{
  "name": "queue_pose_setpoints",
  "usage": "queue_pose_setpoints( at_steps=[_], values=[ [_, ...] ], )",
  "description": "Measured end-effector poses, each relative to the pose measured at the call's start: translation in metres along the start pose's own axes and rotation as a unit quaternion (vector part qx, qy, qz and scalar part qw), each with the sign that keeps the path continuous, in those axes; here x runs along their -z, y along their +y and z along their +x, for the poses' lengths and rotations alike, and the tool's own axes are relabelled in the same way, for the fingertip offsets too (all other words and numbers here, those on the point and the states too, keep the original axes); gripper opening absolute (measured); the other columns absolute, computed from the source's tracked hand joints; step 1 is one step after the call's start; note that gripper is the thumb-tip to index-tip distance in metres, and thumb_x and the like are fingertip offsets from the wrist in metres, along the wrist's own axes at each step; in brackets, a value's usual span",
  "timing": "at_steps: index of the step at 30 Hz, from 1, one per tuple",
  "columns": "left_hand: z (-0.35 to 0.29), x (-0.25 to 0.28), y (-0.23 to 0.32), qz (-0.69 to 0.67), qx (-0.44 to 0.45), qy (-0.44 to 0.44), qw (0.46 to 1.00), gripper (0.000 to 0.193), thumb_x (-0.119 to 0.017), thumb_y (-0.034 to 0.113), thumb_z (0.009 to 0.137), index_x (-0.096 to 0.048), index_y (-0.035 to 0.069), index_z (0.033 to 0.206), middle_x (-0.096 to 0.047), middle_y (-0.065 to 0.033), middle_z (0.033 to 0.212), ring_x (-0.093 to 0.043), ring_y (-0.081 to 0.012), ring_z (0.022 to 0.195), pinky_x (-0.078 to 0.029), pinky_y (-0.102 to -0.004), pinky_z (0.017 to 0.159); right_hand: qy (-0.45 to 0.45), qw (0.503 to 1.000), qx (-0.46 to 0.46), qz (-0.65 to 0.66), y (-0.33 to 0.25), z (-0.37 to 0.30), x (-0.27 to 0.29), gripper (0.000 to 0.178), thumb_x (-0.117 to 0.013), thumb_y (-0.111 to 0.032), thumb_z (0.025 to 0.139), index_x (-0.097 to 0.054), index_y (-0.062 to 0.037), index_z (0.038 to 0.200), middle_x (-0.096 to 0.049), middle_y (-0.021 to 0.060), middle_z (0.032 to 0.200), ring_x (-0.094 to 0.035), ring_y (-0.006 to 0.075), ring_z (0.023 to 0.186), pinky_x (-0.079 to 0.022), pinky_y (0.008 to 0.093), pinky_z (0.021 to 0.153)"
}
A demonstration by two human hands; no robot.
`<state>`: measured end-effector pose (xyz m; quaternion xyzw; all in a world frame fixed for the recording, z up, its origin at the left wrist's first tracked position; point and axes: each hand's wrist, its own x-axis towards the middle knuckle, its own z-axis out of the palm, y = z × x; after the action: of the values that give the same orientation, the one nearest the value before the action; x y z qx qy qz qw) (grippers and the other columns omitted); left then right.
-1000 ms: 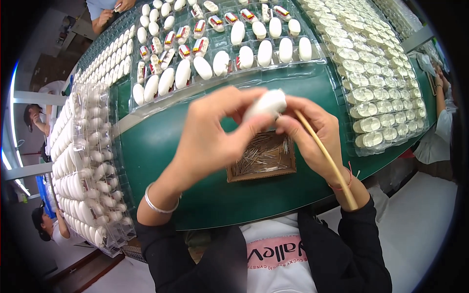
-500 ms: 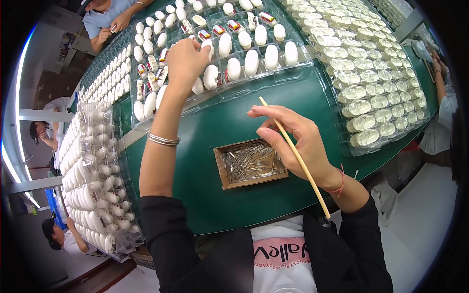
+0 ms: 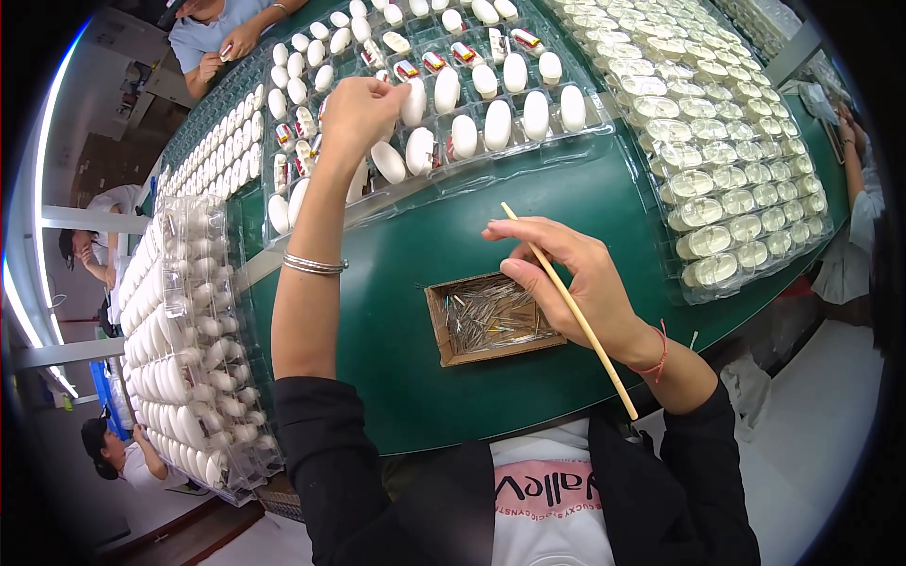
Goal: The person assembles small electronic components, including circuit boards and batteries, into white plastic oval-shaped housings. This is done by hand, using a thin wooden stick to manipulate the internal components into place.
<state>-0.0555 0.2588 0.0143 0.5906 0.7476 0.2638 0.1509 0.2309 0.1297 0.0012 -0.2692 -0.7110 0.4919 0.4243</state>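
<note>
My left hand [image 3: 359, 121] reaches over a clear plastic tray [image 3: 472, 162] of white oval casings. Its fingers are closed at the upper part of one white oval casing [image 3: 413, 101]; the fingertips are partly hidden. Some casings in the tray lie opened, with red-and-silver parts [image 3: 434, 61] showing. Nearer me, my right hand [image 3: 580, 283] holds a thin wooden stick [image 3: 587, 330] slanting across the palm, its upper end past the fingers. Partly beneath that hand sits a small cardboard box [image 3: 500, 355] with many thin metal pins [image 3: 481, 316].
Stacked trays of white casings [image 3: 179, 349] rise at the left. Stacked trays of clear oval pieces [image 3: 703, 208] stand at the right on the green table [image 3: 396, 396]. Across the table, a person's hands [image 3: 226, 52] hold a small part. Other people sit at the left and right.
The view has shifted slightly, so the trays and box appear a little farther right. My left hand sits slightly farther left over the tray. My right hand keeps the stick.
</note>
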Motion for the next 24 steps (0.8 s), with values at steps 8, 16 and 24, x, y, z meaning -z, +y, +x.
queue_pose_setpoints(
  at_steps=[8, 16, 24],
  values=[
    [-0.002, 0.008, -0.018, 0.255, 0.0, 0.001, 0.967, 0.032, -0.072, 0.035, 0.073, -0.075, 0.005, 0.083, -0.072, -0.0142, 0.078, -0.068, -0.0312, 0.074, -0.053, -0.0404, 0.076, -0.01, 1.0, -0.001, -0.003, -0.001, -0.001, -0.002, 0.03, -0.064, -0.003, 0.089, -0.061, 0.0005, 0.119, -0.067, 0.0143, 0.106, -0.064, 0.0177, 0.072, -0.052, 0.0278, 0.064],
    [-0.102, 0.034, 0.021, -0.349, 0.063, -0.046, 0.934, 0.027, -0.075, 0.015, 0.084, -0.065, -0.003, 0.102, -0.071, -0.0085, 0.086, -0.067, -0.0126, 0.076, -0.052, -0.0234, 0.07, 0.001, 0.998, -0.046, 0.05, -0.001, -0.002, 0.001, 0.024, -0.062, -0.002, 0.091, -0.064, -0.0001, 0.115, -0.069, 0.0144, 0.105, -0.068, 0.018, 0.08, -0.053, 0.0267, 0.068],
    [-0.2, 0.042, 0.046, -0.504, 0.137, -0.253, 0.814, 0.035, -0.08, 0.008, 0.081, -0.061, -0.003, 0.108, -0.067, -0.01, 0.103, -0.065, -0.0134, 0.094, -0.053, -0.0263, 0.084, 0.014, 0.998, 0.017, 0.063, -0.006, 0.0, -0.009, 0.036, -0.068, 0.002, 0.086, -0.063, -0.003, 0.121, -0.066, 0.0128, 0.11, -0.066, 0.0159, 0.079, -0.052, 0.0261, 0.068]
  ],
)
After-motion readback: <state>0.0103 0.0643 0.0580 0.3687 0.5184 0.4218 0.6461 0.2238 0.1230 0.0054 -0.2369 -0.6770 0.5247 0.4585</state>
